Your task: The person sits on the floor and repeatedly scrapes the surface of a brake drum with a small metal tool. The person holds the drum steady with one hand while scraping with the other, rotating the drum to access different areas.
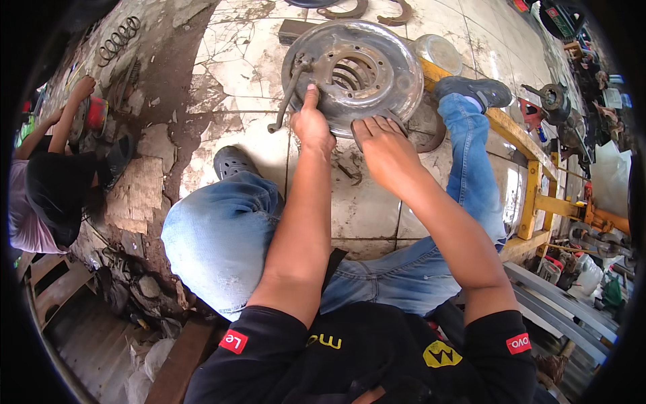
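Observation:
A round, worn metal brake backing plate (pixel 402 74), with a wide central hole ringed by small bolt holes, is in front of me. My left hand (pixel 313 126) grips its near left edge, thumb lying over the face. Just beside that thumb, a bent metal rod (pixel 289 101) slants from a fitting on the plate and sticks out past the rim. At the near right rim, my right hand (pixel 385 145) has its fingers pressed together over a dark flat piece (pixel 359 131). What that piece is, I cannot make out. Through the central hole, coil-like curved rings (pixel 350 75) show.
Rusty curved brake shoes (pixel 393 12) lie beyond the plate. A yellow metal frame (pixel 531 195) stands at right, near my shoe (pixel 473 91). At left are a coil spring (pixel 120 40) and another person (pixel 57 168) handling a red object. Assorted parts crowd the right side.

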Tool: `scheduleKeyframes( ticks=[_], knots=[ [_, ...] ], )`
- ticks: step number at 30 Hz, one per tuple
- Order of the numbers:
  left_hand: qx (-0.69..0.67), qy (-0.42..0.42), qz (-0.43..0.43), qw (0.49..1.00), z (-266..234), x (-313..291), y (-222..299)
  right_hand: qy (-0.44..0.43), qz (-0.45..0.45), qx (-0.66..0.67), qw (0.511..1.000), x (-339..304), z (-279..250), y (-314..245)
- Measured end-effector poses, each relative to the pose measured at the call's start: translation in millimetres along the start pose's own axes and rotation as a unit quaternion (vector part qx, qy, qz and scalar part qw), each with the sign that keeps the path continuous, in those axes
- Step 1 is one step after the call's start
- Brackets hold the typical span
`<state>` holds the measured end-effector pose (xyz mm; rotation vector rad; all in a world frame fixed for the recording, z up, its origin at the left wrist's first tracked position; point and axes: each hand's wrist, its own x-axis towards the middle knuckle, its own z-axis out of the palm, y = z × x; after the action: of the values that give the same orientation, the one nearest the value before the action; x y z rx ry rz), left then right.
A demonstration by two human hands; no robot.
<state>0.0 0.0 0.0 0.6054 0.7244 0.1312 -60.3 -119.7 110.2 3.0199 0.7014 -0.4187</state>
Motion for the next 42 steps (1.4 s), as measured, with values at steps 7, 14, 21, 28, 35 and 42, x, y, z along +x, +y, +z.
scheduleKeyframes(
  ticks=[7, 14, 21, 28, 35, 42],
  knots=[
    [-0.038, -0.017, -0.022, 0.999, 7.7, -5.5, 3.4, 0.08, -0.018, -0.011, 0.997, -10.3, 13.1, -4.3],
    [-0.025, -0.01, -0.013, 1.0, 2.5, -1.0, 6.0, 0.062, -0.01, 0.011, 0.998, -11.8, 11.2, -11.5],
    [-0.012, -0.002, -0.018, 1.0, 5.4, -2.2, 9.1, 0.064, -0.003, -0.003, 0.998, -6.2, 4.3, -11.3],
    [-0.009, 0.007, -0.02, 1.0, 5.2, -0.5, 7.6, 0.049, 0.015, -0.067, 0.996, 7.0, 10.0, -4.4],
    [0.004, 0.004, -0.01, 1.0, 0.6, 4.8, 3.8, 0.035, 0.006, -0.055, 0.998, 1.9, 0.4, -6.9],
    [0.02, 0.004, -0.014, 1.0, 2.6, 4.5, 8.8, 0.08, -0.009, -0.063, 0.995, -0.2, 9.0, 4.1]
  ],
)
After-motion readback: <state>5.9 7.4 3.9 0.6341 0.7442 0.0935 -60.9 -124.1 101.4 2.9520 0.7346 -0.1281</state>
